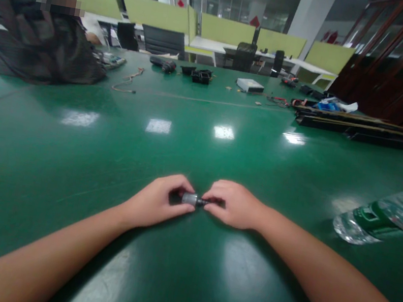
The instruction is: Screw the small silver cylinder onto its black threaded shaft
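Note:
Low over the green table [193,155], a small cylindrical object [190,199], grey and clear with a dark narrow end, lies between my two hands. My left hand [162,201] has its thumb and fingers closed on the grey body from the left. From the right, my right hand [233,204] pinches the dark narrow end. The fingertips of the two hands are close together but apart. What exactly the object is cannot be made out.
A clear plastic bottle [387,215] with a green label lies at the right. A large dark bag [45,45] stands at the back left, with a person behind it. Black parts [201,75], a white box [250,85] and long dark strips [367,128] lie along the far side.

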Tool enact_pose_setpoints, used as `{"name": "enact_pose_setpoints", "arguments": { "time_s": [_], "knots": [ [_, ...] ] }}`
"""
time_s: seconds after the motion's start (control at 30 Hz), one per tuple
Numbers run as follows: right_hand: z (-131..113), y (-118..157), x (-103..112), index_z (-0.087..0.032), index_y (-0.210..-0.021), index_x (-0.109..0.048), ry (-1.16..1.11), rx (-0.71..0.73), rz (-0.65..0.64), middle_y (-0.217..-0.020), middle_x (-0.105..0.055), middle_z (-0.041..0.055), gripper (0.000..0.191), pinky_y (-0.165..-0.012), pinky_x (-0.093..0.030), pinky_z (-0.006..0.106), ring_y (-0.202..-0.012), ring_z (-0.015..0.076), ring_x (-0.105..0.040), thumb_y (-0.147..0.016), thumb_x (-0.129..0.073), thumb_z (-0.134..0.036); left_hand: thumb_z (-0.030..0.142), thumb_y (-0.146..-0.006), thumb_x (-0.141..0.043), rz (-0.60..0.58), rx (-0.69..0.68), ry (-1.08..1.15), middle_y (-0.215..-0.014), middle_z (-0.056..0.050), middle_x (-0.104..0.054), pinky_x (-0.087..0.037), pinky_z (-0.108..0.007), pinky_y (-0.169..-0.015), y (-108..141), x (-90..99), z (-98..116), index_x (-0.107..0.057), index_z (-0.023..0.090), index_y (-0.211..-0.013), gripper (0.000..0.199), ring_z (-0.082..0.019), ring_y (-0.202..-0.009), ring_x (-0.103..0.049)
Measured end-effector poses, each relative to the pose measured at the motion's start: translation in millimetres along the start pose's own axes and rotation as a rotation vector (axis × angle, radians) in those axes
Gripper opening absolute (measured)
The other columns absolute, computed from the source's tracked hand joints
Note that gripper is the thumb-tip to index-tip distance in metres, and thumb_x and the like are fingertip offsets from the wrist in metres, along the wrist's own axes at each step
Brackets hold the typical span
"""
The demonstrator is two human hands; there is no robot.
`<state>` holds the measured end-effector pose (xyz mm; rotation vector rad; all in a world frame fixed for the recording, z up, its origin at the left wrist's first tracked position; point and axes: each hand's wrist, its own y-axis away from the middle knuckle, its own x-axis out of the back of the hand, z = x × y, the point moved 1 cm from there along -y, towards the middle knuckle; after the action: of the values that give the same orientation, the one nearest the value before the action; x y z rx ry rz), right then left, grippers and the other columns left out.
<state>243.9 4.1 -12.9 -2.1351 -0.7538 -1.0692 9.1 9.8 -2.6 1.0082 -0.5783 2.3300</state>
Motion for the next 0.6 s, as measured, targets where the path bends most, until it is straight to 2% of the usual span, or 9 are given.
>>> {"name": "enact_pose_setpoints", "arguments": {
  "time_s": [0.4, 0.6],
  "knots": [
    [-5.3, -2.2, -3.0, -0.018, -0.102, -0.070, 0.026, -0.061, 0.075, -0.094, -0.072, 0.0054, 0.017, -0.079, -0.046, 0.029, -0.087, 0.0182, -0.062, -0.086, -0.068, -0.024, 0.040, -0.085, -0.070, 0.000, -0.003, -0.007, -0.089, -0.003, -0.068, -0.050, -0.029, -0.073, 0.1, -1.7, 0.8, -0.066, 0.019, -0.093, 0.022, -0.019, -0.080, -0.063],
    [-5.1, -3.0, -3.7, -0.018, -0.097, -0.070, 0.033, 0.017, 0.074, -0.091, -0.072, 0.0054, 0.011, -0.081, -0.046, 0.030, -0.087, 0.0185, -0.062, -0.088, -0.066, -0.022, 0.041, -0.086, -0.070, 0.004, -0.021, -0.009, -0.088, -0.003, -0.068, -0.049, -0.029, -0.072, 0.0, -2.7, -0.3, -0.066, 0.019, -0.092, 0.022, -0.019, -0.080, -0.063]
  ]
}}
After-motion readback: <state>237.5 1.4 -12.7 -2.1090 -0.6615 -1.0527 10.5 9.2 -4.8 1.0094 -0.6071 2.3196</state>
